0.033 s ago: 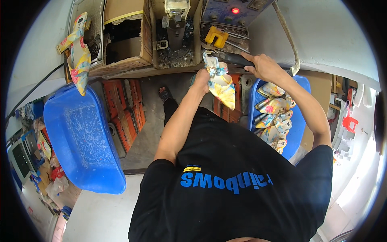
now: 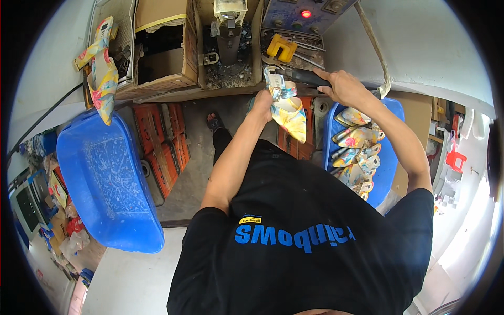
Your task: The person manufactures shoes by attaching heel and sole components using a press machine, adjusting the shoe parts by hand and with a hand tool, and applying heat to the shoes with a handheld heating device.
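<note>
My left hand [image 2: 261,106] is closed round a pointed shoe [image 2: 290,118] with a yellow floral pattern, held toe towards me near the bench edge. My right hand [image 2: 346,88] grips a tool with a long black handle [image 2: 310,77]. The tool's far end meets the heel end of the shoe; its working tip is too small to make out. To the right, a blue tub [image 2: 392,113] holds several similar floral shoes [image 2: 353,137]. Another floral shoe [image 2: 105,84] rests above the left tub, by the bench's left end.
A second blue tub [image 2: 107,173] stands at the left. Across the bench are a torn cardboard box [image 2: 163,73], a dark machine post [image 2: 229,47], a yellow plastic piece [image 2: 282,48] and a control panel [image 2: 283,16] with a lit red lamp. A pale hose [image 2: 374,44] hangs at the right.
</note>
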`<state>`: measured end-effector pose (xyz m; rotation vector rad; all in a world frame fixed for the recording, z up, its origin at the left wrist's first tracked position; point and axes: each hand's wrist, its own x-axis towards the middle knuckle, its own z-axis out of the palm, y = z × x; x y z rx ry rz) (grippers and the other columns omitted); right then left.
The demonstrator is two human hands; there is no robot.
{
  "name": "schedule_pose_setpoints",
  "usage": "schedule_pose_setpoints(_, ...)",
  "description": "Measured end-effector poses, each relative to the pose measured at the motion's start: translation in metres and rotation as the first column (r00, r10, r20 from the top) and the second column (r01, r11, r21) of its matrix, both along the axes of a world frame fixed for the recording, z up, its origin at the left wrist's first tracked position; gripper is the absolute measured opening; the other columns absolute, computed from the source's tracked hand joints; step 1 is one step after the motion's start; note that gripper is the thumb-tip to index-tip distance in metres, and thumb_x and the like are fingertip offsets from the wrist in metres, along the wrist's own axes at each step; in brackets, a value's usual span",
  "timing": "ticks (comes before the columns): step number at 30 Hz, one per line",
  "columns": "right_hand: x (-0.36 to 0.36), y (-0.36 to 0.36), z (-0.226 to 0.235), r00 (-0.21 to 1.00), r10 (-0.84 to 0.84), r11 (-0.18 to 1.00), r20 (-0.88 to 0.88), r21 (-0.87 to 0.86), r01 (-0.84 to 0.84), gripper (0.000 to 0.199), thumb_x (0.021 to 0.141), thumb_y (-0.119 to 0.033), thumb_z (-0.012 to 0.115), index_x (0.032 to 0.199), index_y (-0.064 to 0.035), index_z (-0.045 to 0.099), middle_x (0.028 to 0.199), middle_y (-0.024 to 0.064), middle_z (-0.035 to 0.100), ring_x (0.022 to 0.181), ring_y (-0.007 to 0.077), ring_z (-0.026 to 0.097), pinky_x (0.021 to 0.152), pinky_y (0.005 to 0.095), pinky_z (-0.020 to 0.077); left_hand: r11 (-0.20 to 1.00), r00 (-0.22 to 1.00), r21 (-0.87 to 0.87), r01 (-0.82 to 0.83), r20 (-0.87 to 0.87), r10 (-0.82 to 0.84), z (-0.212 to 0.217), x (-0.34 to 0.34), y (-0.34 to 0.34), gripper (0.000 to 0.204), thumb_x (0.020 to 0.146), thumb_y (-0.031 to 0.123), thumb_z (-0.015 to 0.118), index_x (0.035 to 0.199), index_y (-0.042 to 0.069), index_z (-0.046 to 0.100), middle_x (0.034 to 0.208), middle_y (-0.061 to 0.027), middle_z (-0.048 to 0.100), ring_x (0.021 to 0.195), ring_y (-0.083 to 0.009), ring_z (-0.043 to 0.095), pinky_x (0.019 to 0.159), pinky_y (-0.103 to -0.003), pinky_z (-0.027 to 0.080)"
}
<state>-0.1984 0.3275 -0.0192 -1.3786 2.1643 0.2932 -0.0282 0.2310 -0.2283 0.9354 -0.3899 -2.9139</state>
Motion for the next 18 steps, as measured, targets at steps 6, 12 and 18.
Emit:
schedule_pose_setpoints(6, 0.001, 0.003, -0.002, 0.996, 0.081, 0.996, -0.049, -0.036, -0.083, 0.056, 0.095, -0.028, 0.064, 0.147, -0.0117, 0.048, 0.089, 0.0259, 0.07, 0.091, 0.044, 0.068, 0.082, 0.0511, 0.0537, 0.998, 0.999, -0.053, -0.026, 0.044, 0.028, -0.002, -0.002, 0.005, 0.031, 0.102, 0.017, 0.048, 0.116, -0.007, 0.061, 0.107, -0.0194, 0.069, 0.089, -0.0311, 0.073, 0.078, -0.046, 0.062)
schedule_pose_setpoints(12, -0.002, -0.01, 0.006, 1.0, -0.008, 0.994, 0.019, 0.111, 0.006, 0.056, 0.094, -0.029, 0.065, 0.146, -0.013, 0.05, 0.096, 0.0264, 0.07, 0.097, 0.0435, 0.067, 0.086, 0.0506, 0.0536, 0.99, 0.997, -0.139, -0.006, 0.075, 0.017, 0.008, -0.003, 0.008, 0.025, 0.099, 0.015, 0.056, 0.112, -0.004, 0.064, 0.103, -0.0163, 0.07, 0.087, -0.0284, 0.073, 0.076, -0.043, 0.063)
schedule_pose_setpoints(18, -0.011, -0.002, -0.004, 1.0, 0.006, 1.0, 0.029, -0.009, -0.006, 0.055, 0.094, -0.029, 0.067, 0.144, -0.0095, 0.052, 0.081, 0.0285, 0.067, 0.08, 0.0455, 0.066, 0.077, 0.0497, 0.0517, 0.992, 0.989, -0.125, -0.015, 0.145, 0.033, 0.023, -0.004, 0.009, 0.026, 0.1, 0.015, 0.054, 0.113, -0.005, 0.063, 0.104, -0.0167, 0.07, 0.086, -0.0287, 0.073, 0.075, -0.044, 0.063)
